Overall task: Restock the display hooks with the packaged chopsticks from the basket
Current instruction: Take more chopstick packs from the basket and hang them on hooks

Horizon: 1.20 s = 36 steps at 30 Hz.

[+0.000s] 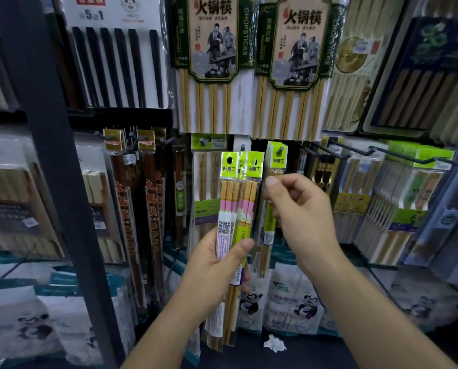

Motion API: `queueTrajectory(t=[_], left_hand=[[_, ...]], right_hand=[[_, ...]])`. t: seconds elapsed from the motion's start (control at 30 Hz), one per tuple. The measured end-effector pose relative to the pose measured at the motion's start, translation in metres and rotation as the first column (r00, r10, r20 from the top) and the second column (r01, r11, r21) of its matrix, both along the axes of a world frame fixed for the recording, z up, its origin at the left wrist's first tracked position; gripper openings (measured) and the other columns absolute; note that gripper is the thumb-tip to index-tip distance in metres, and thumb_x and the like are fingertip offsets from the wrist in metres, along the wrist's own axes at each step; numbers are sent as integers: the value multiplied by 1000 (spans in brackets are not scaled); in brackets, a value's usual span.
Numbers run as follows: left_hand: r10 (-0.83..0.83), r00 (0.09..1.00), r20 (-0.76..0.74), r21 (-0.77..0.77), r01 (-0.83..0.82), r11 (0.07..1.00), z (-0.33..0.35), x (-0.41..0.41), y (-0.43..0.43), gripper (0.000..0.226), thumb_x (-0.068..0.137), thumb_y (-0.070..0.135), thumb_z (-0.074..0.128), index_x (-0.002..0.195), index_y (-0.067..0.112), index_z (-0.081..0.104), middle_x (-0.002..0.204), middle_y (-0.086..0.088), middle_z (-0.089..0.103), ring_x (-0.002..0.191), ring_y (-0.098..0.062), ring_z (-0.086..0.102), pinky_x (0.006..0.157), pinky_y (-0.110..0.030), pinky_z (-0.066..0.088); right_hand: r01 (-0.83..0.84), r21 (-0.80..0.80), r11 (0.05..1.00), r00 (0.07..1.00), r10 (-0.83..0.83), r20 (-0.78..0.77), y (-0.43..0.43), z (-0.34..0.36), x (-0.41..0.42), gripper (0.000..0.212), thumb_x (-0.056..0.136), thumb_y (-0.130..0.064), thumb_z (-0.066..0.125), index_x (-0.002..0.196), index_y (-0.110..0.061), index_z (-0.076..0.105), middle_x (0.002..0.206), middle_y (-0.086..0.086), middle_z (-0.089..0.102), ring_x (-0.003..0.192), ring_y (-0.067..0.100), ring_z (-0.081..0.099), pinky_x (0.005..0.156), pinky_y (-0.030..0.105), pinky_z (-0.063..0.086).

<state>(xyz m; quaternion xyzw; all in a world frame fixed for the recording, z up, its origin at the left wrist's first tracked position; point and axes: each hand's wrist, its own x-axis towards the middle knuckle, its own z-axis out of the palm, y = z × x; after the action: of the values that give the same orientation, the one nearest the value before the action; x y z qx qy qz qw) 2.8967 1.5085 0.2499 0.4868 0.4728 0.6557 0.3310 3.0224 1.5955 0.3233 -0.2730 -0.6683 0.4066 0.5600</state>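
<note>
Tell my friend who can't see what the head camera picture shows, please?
A person's left hand holds a few green-topped chopstick packs upright in front of a shop wall of hanging chopsticks. The right hand pinches a matching pack hanging on a hook beside them.

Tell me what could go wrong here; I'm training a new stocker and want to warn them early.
The left hand clamps several chopstick packs in one loose fan, so one could slide out and drop. The right hand works at the hanging pack on a crowded hook; a tug might tear its green header or pull it off. The basket isn't visible, so a dropped pack would probably hit the floor.
</note>
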Motion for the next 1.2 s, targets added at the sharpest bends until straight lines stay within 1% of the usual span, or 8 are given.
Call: queueTrajectory(t=[0.17,0.27,0.37,0.5,0.63,0.97,1.1,1.2], left_hand=[[-15,1000,-19,-4,15,1000,-3,2,2,26,78,59,77,96,42,70,79,8,71,66,-21,70,59,-47,63],[29,1000,-12,1,-29,1000,-5,2,2,35,78,72,69,96,41,71,81,4,75,74,-20,74,68,-37,64],[132,989,-61,-3,-132,991,-5,-2,3,56,82,75,55,83,21,68,76,4,72,76,-11,70,71,-19,55],[125,991,-43,19,-124,992,-2,-3,3,69,87,69,56,80,0,57,68,-7,63,65,-19,64,65,-28,56],[105,994,-12,38,-104,994,0,-2,2,59,86,58,58,85,-1,56,67,-7,61,62,-21,63,61,-28,54],[96,995,10,38,-96,995,-5,-5,4,55,83,66,64,83,11,64,66,-5,61,49,-16,54,48,-31,50],[92,996,1,21,-92,996,-2,-4,3,39,86,62,62,91,26,75,67,-2,62,52,-18,56,52,-37,54],[65,997,31,-5,-65,998,0,-2,2,33,85,58,60,94,30,76,69,-3,63,56,-19,59,56,-33,55]], right_hand=[[-89,-7,996,996,89,-4,-8,4,-6,17,97,-27,67,83,-20,74,69,-9,62,64,3,54,61,19,48],[-91,-45,995,994,88,-57,-7,8,-6,23,99,-24,65,77,-22,73,67,-5,60,60,7,52,55,19,45],[-55,-85,995,989,42,-140,0,17,-4,33,101,-23,62,70,-26,73,62,-4,59,56,8,52,50,17,42],[24,-88,996,989,-37,-146,12,25,-2,35,100,-21,61,66,-23,72,61,-4,59,56,8,52,54,21,45],[79,-93,993,991,-89,-103,20,24,-5,33,99,-21,61,67,-16,70,61,-6,63,60,9,57,66,26,48],[108,-79,991,990,-115,-87,27,22,-8,32,98,-25,63,68,-16,70,59,-4,61,59,9,56,65,23,50],[162,-79,984,984,-167,-61,30,14,-6,31,96,-29,67,70,-11,70,56,-3,58,52,6,49,71,24,47],[220,-49,974,974,-222,-52,28,10,-3,24,92,-34,73,74,-19,71,59,-9,60,56,3,53,61,22,47]])
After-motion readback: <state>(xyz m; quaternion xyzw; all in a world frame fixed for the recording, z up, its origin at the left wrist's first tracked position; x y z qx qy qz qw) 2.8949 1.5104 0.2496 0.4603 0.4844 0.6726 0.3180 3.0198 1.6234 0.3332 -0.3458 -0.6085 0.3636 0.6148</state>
